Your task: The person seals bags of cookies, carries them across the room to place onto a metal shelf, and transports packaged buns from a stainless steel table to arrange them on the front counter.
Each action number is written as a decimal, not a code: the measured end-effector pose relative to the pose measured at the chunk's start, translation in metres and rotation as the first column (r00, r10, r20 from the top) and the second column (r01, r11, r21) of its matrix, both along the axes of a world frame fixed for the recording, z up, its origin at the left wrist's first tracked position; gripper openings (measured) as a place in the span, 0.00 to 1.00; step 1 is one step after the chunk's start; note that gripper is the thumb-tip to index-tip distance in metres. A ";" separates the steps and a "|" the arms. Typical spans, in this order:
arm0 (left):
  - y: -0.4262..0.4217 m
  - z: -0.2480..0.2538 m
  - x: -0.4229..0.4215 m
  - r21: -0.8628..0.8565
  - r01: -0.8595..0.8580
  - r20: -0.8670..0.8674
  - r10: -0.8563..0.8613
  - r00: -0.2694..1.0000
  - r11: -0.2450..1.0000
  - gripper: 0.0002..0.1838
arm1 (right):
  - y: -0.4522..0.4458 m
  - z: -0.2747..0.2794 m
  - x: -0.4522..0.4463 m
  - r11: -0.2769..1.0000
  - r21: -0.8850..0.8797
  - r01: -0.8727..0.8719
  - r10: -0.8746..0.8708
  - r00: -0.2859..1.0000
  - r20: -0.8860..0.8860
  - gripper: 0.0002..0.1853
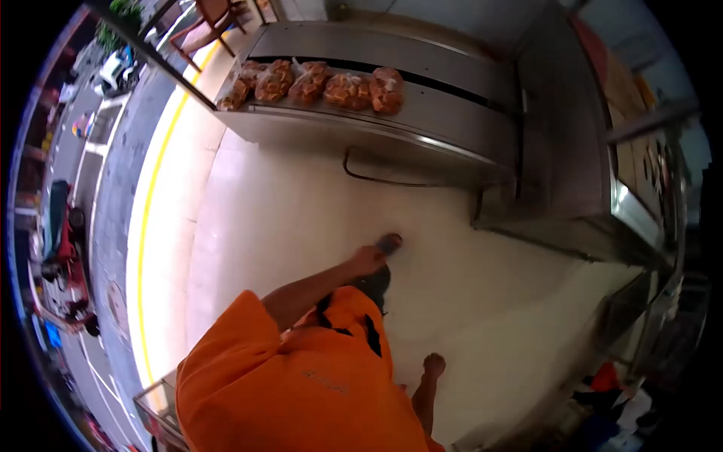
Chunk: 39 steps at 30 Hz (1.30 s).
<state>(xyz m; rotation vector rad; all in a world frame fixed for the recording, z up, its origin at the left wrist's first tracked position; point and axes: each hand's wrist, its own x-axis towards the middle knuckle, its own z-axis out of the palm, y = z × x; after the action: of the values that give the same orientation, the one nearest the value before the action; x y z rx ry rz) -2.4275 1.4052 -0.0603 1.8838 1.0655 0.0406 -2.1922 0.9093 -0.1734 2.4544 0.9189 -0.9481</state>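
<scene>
My left hand (367,260) hangs low over the floor, its fingers curled, with nothing visible in it. Just past it, a foot in dark footwear (388,243) stands on the tiles below a dark trouser leg (374,286). Lower and to the right, my right hand (434,364) is closed in a loose fist, apart from any object. An orange shirt (294,369) covers my body. Farther ahead, several clear plastic bags of orange-brown pieces (307,81) lie in a row on a steel counter (444,128), out of reach of both hands.
Pale floor tiles (301,196) spread between me and the counter. A second steel unit (557,135) stands at right. A yellow line (154,203) runs along the left edge, beside a street with a red vehicle (69,279). A wooden chair (209,30) stands at the far left.
</scene>
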 end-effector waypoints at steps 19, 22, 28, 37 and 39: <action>0.004 -0.105 -0.405 -0.501 -0.843 -0.641 0.739 0.209 -0.195 0.18 | 1.026 0.098 -0.113 0.306 0.351 -0.885 0.771 0.447 0.454 0.35; 0.022 -0.089 -0.400 -0.483 -0.819 -0.723 0.668 0.173 -0.311 0.19 | 1.066 0.076 -0.084 0.211 0.157 -0.965 0.798 0.263 0.542 0.36; 0.074 -0.087 -0.392 -0.520 -0.784 -0.656 0.746 0.113 -0.338 0.18 | 1.062 0.095 -0.052 0.418 0.013 -0.908 0.851 0.397 0.344 0.39; 0.141 -0.082 -0.392 -0.599 -0.800 -0.410 0.872 0.268 -0.036 0.19 | 1.001 0.064 -0.064 0.225 0.733 -0.642 0.555 0.703 0.445 0.23; 0.128 -0.113 -0.408 -0.623 -0.776 -0.293 0.890 0.350 0.100 0.20 | 0.930 0.047 -0.084 0.225 0.817 -0.530 0.380 0.820 0.428 0.17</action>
<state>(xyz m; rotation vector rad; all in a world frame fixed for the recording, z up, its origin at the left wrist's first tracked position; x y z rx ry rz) -2.8360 1.5329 -0.1732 0.3410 1.6440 0.4100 -2.2761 1.8391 -0.1265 2.5747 2.4907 0.1035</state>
